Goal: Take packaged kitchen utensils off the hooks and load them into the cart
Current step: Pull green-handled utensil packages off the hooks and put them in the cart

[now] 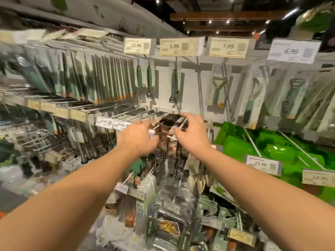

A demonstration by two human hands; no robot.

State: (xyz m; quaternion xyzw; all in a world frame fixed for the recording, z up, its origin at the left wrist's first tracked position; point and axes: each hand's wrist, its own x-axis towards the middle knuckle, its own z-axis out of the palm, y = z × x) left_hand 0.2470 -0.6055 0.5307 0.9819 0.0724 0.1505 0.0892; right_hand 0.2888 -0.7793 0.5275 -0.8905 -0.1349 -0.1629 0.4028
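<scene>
Both my arms reach forward to the middle row of hooks (pixel 181 123). Dark packaged utensils (pixel 170 117) hang bunched on these white rods, with brown-carded packs (pixel 161 137) at the front. My left hand (pixel 137 137) is at the front pack, its fingers and thumb curled round the pack's left edge. My right hand (pixel 191 134) hovers over the neighbouring rod with fingers spread and thumb near the rod's tip. The view is blurred. No cart is in view.
Green-handled utensils (pixel 175 84) and peelers (pixel 216 89) hang on the upper row under price tags (pixel 174 46). Long knives in packs (pixel 108 80) fill the left. Green plastic ware (pixel 272 151) lies at right. Lower hooks (pixel 137 180) and boxed goods (pixel 166 227) crowd below my arms.
</scene>
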